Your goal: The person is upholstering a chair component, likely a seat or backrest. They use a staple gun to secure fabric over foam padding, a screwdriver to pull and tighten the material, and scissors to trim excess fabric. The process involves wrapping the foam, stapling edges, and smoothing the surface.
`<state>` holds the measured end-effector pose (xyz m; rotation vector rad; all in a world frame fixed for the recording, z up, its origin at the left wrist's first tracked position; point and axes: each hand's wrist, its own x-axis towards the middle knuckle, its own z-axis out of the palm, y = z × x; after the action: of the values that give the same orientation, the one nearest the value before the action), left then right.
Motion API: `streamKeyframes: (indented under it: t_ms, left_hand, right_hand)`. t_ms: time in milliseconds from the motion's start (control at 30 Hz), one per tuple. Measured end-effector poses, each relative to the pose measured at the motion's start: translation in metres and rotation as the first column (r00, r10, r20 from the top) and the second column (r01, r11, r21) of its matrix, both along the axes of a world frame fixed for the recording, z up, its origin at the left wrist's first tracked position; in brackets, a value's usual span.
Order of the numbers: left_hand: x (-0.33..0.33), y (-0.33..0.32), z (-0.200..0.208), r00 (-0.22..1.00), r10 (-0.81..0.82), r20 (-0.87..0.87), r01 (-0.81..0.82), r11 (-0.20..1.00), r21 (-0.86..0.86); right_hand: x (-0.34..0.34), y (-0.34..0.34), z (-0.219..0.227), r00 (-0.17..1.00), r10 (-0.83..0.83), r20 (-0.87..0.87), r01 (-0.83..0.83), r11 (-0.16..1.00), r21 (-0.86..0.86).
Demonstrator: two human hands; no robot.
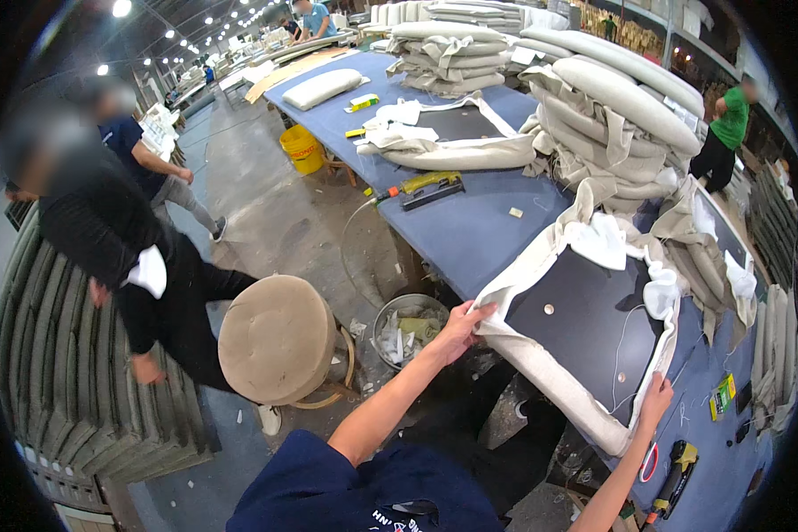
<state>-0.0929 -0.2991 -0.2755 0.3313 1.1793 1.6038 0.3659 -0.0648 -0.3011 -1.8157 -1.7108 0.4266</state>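
The work centres on an upholstered panel lying face down at the near end of the blue desk, one corner hanging over the desk edge. Its dark backing board faces up, and cream fabric is wrapped round the rim.

The left hand lies on the panel's left corner, fingers spread flat, pressing the folded fabric down; its grip closes on nothing. The right hand sits on the panel's near right edge, fingers laid over the fabric fold. Whether it pinches the cloth or only presses it I cannot tell.

As to progress, the fabric along the panel's left and near edges looks pulled over and lying fairly tight against the board. Along the far and right edges it sits in loose, bunched folds, so those sides appear unfinished. I judge the wrapping roughly half done. Thin threads trail across the board.

A yellow staple gun lies on the desk well beyond the panel, in neither hand. Another tool with a dark handle lies just right of the right hand. Behind the panel rise stacks of cushions already covered in the same cream cloth. Left of the panel, on the floor, stand a round padded stool and a bucket of scraps, with another person bent over beyond the stool.
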Motion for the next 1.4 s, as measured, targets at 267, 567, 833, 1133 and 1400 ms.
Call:
streamKeyframes:
  t_ms: [267,567,833,1133,1400]
  left_hand:
    - [-0.003,0.019,0.087,0.863,0.148,-0.484,-0.149,0.988,0.037]
    - [0.012,0.056,0.342,-0.032,0.779,-0.626,0.119,0.625,0.772]
    - [0.091,0.088,0.384,0.153,0.731,-0.665,0.548,0.497,0.673]
    - [0.104,0.113,0.401,0.316,0.588,-0.744,0.783,0.282,0.555]
    - [0.1,0.102,0.378,0.271,0.654,-0.706,0.695,0.374,0.614]
  right_hand:
    - [0.022,0.006,-0.035,0.966,0.043,-0.256,-0.054,0.998,-0.036]
    - [-0.198,-0.227,0.053,0.52,0.05,-0.852,-0.55,0.784,-0.289]
    - [-0.053,-0.148,0.068,0.994,-0.081,-0.075,0.103,0.919,0.381]
    - [-0.008,-0.094,0.022,0.969,-0.203,0.14,0.174,0.965,0.195]
    - [0.011,-0.15,0.08,0.0,0.086,-0.996,-0.02,0.996,0.086]
